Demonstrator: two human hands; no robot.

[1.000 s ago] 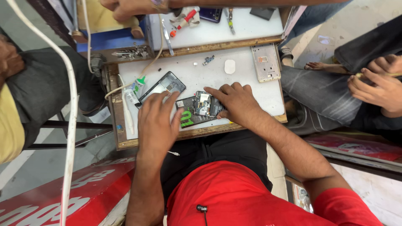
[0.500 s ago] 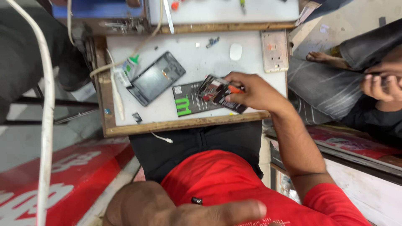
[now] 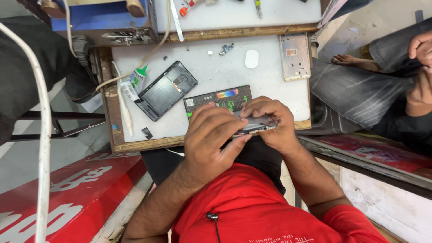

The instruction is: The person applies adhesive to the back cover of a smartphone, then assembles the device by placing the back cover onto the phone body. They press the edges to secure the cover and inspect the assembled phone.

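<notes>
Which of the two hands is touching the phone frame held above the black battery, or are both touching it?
Touching, both: the head view shows the left hand and right hand gripping the phone frame.

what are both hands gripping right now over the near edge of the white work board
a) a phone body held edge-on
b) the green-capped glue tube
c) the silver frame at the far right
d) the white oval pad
a: the left hand and right hand both close around a dark phone body held edge-on, just in front of the black battery; the glue tube, oval pad and silver frame lie untouched on the board.
</notes>
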